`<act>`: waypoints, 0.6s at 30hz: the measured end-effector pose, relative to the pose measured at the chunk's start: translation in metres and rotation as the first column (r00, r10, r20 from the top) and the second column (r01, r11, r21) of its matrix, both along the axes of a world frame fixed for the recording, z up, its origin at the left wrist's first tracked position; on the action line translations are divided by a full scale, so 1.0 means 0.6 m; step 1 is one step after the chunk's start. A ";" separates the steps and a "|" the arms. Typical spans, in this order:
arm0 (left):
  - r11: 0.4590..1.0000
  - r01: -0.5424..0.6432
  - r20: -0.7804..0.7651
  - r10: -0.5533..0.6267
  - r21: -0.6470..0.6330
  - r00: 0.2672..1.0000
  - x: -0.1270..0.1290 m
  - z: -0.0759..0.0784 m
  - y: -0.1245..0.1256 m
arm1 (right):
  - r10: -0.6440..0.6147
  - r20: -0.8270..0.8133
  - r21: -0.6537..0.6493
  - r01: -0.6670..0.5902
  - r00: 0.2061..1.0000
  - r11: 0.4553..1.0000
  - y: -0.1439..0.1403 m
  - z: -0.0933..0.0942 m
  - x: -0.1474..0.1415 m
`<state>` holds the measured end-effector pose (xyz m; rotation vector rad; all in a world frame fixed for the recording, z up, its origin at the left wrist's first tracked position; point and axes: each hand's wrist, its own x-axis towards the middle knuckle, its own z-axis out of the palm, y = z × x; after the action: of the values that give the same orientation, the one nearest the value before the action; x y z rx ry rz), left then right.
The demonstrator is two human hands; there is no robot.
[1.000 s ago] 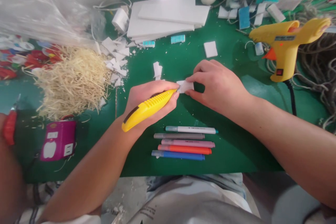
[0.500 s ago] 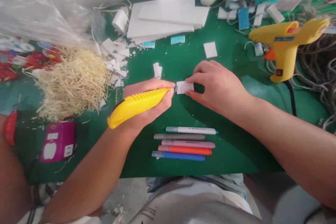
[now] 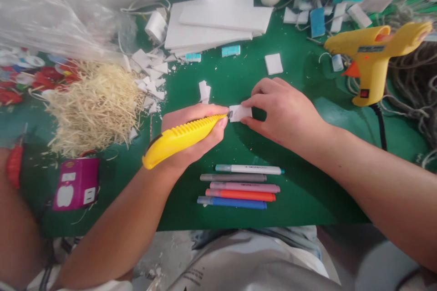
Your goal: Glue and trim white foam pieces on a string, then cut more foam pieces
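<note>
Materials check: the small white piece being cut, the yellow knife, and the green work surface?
White piece: likely foam board, matte, thick like the white sheets behind. Yellow knife: glossy moulded plastic with a ribbed back and a small metal blade tip. Green surface: smooth, slightly sheened mat, probably vinyl or rubber.

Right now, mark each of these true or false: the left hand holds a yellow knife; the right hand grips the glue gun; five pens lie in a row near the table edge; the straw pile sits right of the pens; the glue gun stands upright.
1. The left hand holds a yellow knife. True.
2. The right hand grips the glue gun. False: it pins a small white piece on the green mat.
3. Five pens lie in a row. True.
4. The straw pile sits right of the pens. False: it lies to their left.
5. The glue gun stands upright. True.
</note>
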<state>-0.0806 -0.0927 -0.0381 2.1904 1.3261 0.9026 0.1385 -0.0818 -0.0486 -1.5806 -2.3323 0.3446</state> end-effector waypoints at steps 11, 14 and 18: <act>1.000 -0.011 0.037 0.011 -0.007 0.999 0.001 -0.003 -0.001 | 0.013 -0.008 0.029 -0.012 1.000 0.999 -0.001 -0.002 0.000; 1.000 0.008 0.028 -0.008 -0.010 1.000 0.001 -0.003 0.000 | 0.000 0.004 0.015 0.000 1.000 1.000 -0.001 -0.001 -0.001; 1.000 0.003 -0.006 -0.003 -0.001 1.000 0.001 -0.002 0.000 | -0.002 0.006 0.013 0.002 1.000 1.000 0.000 -0.003 -0.001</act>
<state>-0.0802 -0.0924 -0.0390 2.1952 1.3256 0.8945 0.1379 -0.0818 -0.0502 -1.5797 -2.3325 0.3242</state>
